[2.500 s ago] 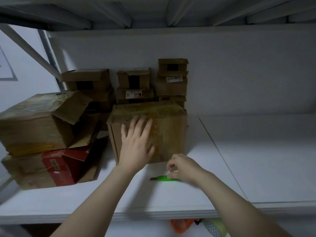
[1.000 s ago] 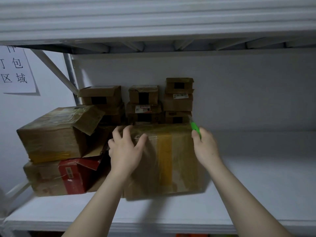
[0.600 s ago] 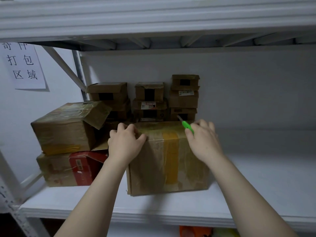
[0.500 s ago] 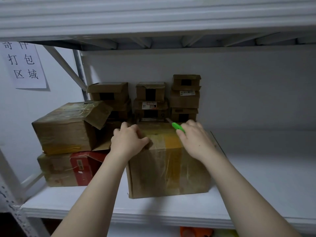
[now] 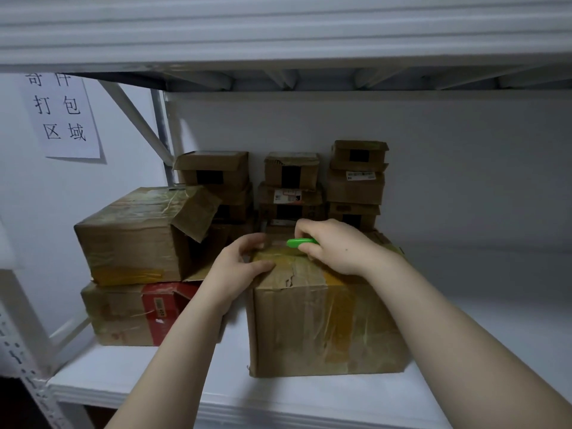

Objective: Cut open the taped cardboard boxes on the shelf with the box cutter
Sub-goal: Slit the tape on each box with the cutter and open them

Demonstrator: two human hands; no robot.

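I'm looking at the big taped box (image 5: 325, 317) near the front of the white shelf (image 5: 278, 407), and everything else I place from it. My left hand (image 5: 238, 270) clamps its top left corner, fingers curled over the edge, thumb on the front face. My right hand (image 5: 337, 246) sits on the box top, closed around the green box cutter (image 5: 301, 242), whose tip points left along the tape seam; I can't make out the blade. Yellowish tape runs down the box front, wrinkled and torn near the top edge. Left of it, a brown box (image 5: 136, 233) with a loose flap rests on a red-printed box (image 5: 136, 311); the print is unreadable. Behind it stand small stacked boxes (image 5: 356, 181) with white labels too blurred to read. Far left, a paper sign (image 5: 62, 116) reads 打包区域.
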